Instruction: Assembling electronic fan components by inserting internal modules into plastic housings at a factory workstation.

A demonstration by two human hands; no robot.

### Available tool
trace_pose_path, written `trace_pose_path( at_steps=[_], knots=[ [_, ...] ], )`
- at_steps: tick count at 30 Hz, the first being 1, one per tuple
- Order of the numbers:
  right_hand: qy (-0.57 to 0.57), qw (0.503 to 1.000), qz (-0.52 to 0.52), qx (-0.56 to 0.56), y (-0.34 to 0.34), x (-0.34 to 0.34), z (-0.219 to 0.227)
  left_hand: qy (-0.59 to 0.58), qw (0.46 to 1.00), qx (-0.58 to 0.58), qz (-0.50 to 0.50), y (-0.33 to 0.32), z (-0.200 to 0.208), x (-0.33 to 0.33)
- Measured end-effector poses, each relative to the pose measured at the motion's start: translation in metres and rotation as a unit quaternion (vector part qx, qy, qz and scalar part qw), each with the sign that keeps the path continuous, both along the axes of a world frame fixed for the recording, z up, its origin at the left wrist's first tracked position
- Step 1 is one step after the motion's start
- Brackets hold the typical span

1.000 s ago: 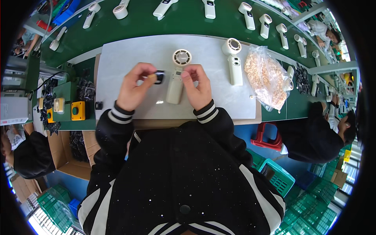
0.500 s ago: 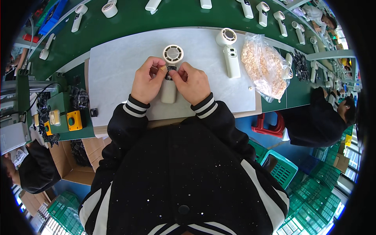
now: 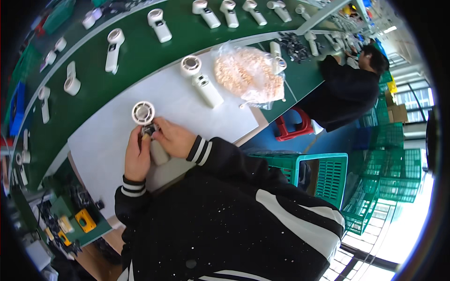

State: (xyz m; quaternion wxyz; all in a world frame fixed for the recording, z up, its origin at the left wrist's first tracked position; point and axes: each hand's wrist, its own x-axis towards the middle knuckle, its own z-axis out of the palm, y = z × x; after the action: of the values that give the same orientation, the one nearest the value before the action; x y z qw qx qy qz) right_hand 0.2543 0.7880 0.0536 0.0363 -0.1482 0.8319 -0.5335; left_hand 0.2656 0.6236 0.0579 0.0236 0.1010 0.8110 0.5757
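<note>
A cream handheld fan (image 3: 159, 153) lies on the pale board with its round grille head pointing away from me. A small dark part (image 3: 149, 129) shows at its neck, just below the head. My left hand (image 3: 136, 158) is closed at the left of that neck, thumb and fingertips on the dark part. From the right, my right hand (image 3: 175, 139) is closed on the same spot, its thumb against the fan. Fingers partly hide the dark part, so I cannot tell its exact shape.
Beyond my hands lie a second handheld fan (image 3: 208, 92) and a clear bag of small beige pieces (image 3: 248, 74). Several fans line the green conveyor (image 3: 136, 51). A co-worker (image 3: 351, 89) sits at right by a red stool (image 3: 295, 124). A green crate (image 3: 330, 180) stands at my right.
The view has swung to the right, so the board and fans appear turned and shifted left. Both hands stay at the fan's neck.
</note>
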Motion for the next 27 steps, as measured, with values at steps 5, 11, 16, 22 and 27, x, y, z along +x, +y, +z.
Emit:
trace_pose_path(
  at_steps=[5,11,16,22,27],
  knots=[
    [0.041,0.995,-0.016,-0.086,0.008,-0.002,0.028,-0.017,0.994,0.109,0.011,0.013,0.014,-0.001],
    [-0.048,0.976,0.04,-0.207,0.011,-0.015,0.038,0.022,0.99,0.131,0.036,0.015,0.04,-0.008],
    [-0.047,0.95,0.023,-0.309,0.0,-0.033,0.031,0.078,0.986,0.133,0.064,0.02,0.045,-0.025],
    [-0.062,0.953,0.005,-0.296,-0.011,-0.059,0.046,0.075,0.979,0.159,0.103,0.02,0.047,-0.059],
    [0.061,0.989,-0.048,-0.124,0.014,-0.062,0.07,0.067,0.953,0.19,0.224,-0.006,-0.018,-0.173]
  ],
)
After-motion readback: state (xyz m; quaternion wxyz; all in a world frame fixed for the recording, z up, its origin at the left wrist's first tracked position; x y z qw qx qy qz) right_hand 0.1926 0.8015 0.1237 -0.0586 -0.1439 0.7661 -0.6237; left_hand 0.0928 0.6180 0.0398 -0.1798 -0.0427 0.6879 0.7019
